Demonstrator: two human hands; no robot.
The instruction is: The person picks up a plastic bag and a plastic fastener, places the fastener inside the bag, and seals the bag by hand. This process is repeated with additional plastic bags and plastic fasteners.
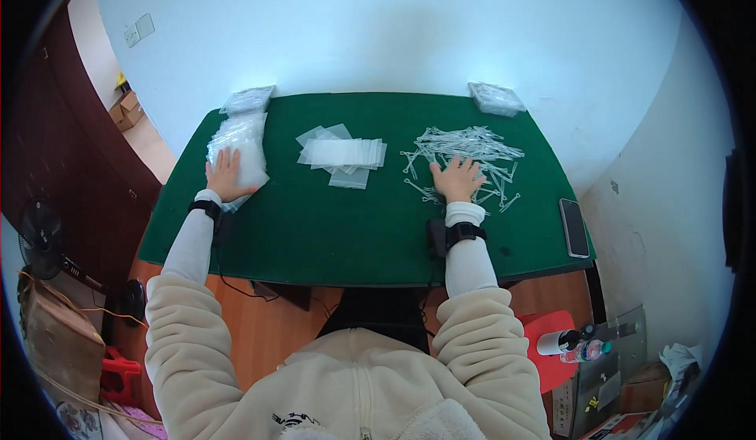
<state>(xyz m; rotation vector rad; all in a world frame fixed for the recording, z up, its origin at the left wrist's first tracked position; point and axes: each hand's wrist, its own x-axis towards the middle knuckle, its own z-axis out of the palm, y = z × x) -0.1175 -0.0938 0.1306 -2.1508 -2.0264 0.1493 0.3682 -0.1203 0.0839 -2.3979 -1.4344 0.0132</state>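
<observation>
Hands flat, fingers spread, gripping nothing: left hand (224,174) rests on clear bag stack (236,147) at table (315,227) left edge. Right hand (457,179) presses on white plastic ties (465,153), right of loose bags (342,155) at table centre.

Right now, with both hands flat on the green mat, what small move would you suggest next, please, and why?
Probably close the right hand on one white plastic tie. It rests open on the near edge of that loose heap, while the left hand lies flat on the stack of clear bags; neither grips anything yet.
</observation>
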